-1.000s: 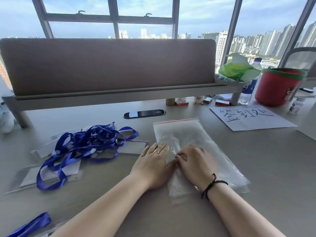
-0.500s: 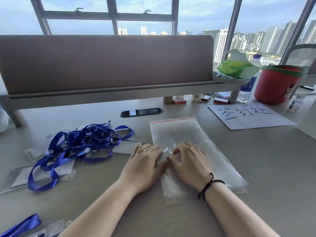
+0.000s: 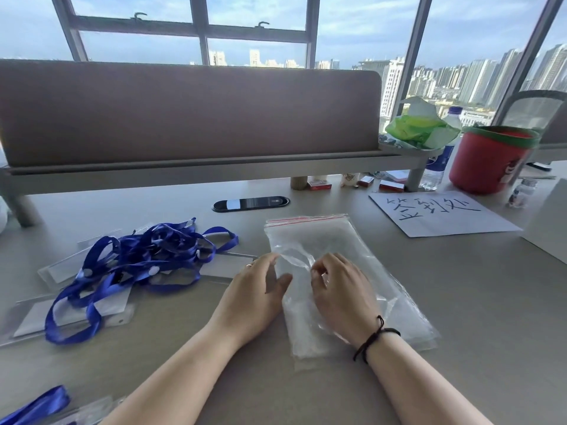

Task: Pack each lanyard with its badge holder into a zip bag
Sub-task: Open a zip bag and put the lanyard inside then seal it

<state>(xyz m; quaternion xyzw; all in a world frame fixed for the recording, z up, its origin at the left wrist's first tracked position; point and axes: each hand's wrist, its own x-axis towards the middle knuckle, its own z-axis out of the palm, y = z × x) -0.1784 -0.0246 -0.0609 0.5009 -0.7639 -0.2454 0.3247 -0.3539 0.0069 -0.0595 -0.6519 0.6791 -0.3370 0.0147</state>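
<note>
A stack of clear zip bags point(image 3: 325, 237) with a red seal strip lies flat on the desk in front of me. My left hand point(image 3: 254, 292) rests at the stack's left edge, fingertips pinching a lifted fold of the top bag. My right hand point(image 3: 343, 289), a dark cord on its wrist, sits on the bags with fingers curled on the same raised plastic. To the left lies a tangle of blue lanyards point(image 3: 144, 259) over several clear badge holders point(image 3: 76, 311). Another blue lanyard point(image 3: 36, 406) shows at the bottom left corner.
A black oval cable port point(image 3: 251, 204) sits behind the bags. A white paper with handwriting point(image 3: 438, 213) lies at right, a red bucket point(image 3: 491, 161) and water bottle point(image 3: 435, 167) beyond it. A padded divider on a raised shelf point(image 3: 184, 167) spans the back.
Both hands have slid forward up the bag stack and now lift a fold of the top bag, which lay flat a second ago.
</note>
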